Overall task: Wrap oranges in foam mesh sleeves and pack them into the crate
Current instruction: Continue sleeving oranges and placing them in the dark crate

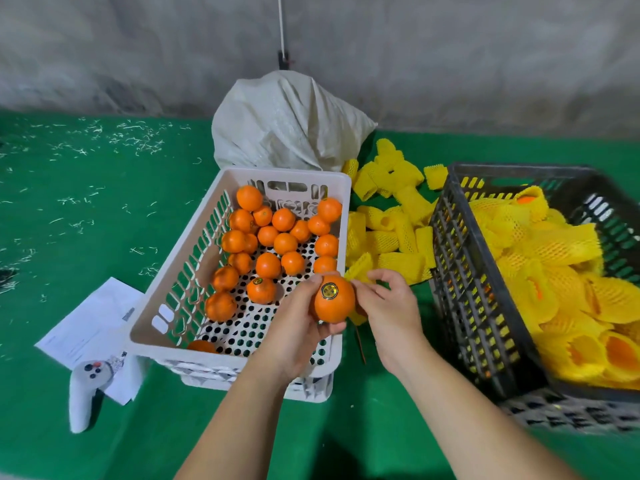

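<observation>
Orange (334,299) gripped by left fingers (313,284), right fingers (375,282) loosely curled, green tabletop (86,220), grey wall (138,46)

orange oranges (268,265), yellow mesh sleeves (391,233), seemingly dark-grey crate (460,258)
</observation>
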The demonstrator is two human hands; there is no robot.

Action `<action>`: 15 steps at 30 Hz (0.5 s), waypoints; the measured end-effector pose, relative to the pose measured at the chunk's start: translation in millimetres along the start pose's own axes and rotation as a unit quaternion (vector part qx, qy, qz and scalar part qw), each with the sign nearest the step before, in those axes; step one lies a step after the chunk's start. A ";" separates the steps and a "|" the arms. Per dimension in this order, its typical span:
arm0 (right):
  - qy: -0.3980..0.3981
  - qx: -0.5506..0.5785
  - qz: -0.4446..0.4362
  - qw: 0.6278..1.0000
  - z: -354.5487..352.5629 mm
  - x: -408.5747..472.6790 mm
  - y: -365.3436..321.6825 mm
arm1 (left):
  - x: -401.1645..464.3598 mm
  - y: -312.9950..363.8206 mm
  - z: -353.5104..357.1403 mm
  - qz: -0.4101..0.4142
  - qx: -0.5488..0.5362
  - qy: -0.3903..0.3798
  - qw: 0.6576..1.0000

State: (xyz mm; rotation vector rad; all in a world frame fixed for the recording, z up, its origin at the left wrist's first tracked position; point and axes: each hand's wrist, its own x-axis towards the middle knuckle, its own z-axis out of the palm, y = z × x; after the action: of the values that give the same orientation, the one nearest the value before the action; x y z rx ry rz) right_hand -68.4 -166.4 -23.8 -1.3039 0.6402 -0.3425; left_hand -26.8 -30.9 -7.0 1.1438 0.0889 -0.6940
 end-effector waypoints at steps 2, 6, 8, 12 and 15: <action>-0.021 0.015 0.035 0.999 1.3 -4.3 -3.2 | -3.8 0.8 -1.8 -0.008 -0.017 -0.002 1.000; 0.017 0.019 0.036 0.999 7.2 -14.7 -8.4 | -13.8 -1.2 -5.5 -0.001 -0.030 -0.010 1.000; 0.042 -0.019 0.002 0.999 10.2 -21.2 -8.5 | -16.5 -1.3 -5.3 0.004 -0.043 -0.001 0.999; 0.037 -0.102 -0.092 0.990 13.3 -34.6 -7.6 | -15.0 2.0 -5.6 -0.018 -0.110 0.034 0.993; 0.013 -0.162 -0.149 0.975 16.9 -41.9 -6.6 | -13.6 4.6 -9.2 -0.045 -0.124 0.035 0.991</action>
State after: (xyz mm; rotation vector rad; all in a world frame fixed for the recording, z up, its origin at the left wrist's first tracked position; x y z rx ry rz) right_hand -90.0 -130.8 -5.2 -1.7186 0.5361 -0.5163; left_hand -32.5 -15.7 -1.8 0.9303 0.2805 -0.7008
